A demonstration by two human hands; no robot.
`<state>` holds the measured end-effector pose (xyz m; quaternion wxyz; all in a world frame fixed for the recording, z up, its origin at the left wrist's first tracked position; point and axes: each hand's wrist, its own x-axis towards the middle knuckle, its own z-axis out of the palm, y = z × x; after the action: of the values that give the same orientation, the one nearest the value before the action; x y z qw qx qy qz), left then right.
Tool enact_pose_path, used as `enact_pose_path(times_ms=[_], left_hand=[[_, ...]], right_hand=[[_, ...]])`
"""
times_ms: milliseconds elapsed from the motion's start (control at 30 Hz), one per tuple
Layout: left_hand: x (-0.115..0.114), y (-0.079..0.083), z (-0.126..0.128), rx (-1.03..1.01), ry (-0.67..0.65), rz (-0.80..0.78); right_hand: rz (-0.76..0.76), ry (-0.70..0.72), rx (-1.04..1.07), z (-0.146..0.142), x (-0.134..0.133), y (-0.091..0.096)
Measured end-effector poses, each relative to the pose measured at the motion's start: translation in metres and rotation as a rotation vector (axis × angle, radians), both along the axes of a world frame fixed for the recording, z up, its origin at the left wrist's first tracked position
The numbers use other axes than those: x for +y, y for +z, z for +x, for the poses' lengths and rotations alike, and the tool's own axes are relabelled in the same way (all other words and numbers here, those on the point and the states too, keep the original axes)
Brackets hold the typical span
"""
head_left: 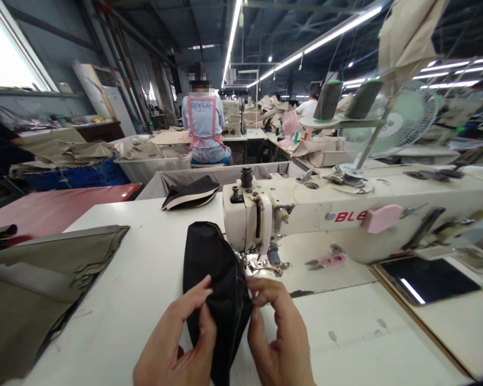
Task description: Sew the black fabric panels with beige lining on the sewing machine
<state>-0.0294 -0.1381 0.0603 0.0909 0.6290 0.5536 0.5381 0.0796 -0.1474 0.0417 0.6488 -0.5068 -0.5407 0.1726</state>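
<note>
A black fabric piece (209,268) lies on the white sewing table (145,279), running from its near edge up to the presser foot (265,264) of a cream sewing machine (306,212). My left hand (177,343) pinches the cloth's near left side between thumb and fingers. My right hand (279,338) pinches its right edge, fingertips close to the presser foot. Both hands are closed on the cloth.
A stack of olive fabric (36,284) covers the table's left side. A black-and-cream piece (191,194) lies behind the machine head. Pink thread snips (326,261) rest under the machine arm, a dark tablet (426,279) at right. A person in a pink apron (203,126) sits ahead, back turned.
</note>
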Motion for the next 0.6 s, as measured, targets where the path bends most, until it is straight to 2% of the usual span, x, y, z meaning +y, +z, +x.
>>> enact_pose_path(times_ms=[67,100,167,233,267,400,467,500,600], left_hand=[[0.009,-0.002,0.001,-0.117,0.007,0.0],[0.014,-0.004,0.0,-0.126,0.011,0.063],[0.023,-0.008,-0.008,-0.038,0.011,0.249],[0.026,-0.009,-0.018,0.008,-0.023,0.304],[0.025,-0.009,-0.023,-0.012,-0.053,0.237],[0.013,-0.001,-0.036,-0.176,-0.173,-0.301],[0.007,0.0,-0.041,-0.191,-0.225,-0.395],[0.005,-0.001,-0.044,-0.17,-0.232,-0.338],[-0.001,-0.009,-0.048,-0.001,-0.268,0.086]], right_hand=[[-0.005,-0.053,0.108,-0.006,0.007,0.004],[0.012,-0.08,0.106,-0.009,0.011,0.006],[0.111,-0.098,-0.009,-0.011,0.016,0.005],[0.25,-0.054,-0.156,-0.009,0.016,-0.003],[0.297,-0.016,-0.191,-0.007,0.014,-0.008],[0.364,0.171,-0.152,0.005,0.005,-0.023],[0.288,0.238,-0.069,0.009,0.001,-0.021],[0.2,0.272,0.0,0.011,-0.001,-0.018],[-0.149,0.422,0.209,0.016,-0.006,-0.002]])
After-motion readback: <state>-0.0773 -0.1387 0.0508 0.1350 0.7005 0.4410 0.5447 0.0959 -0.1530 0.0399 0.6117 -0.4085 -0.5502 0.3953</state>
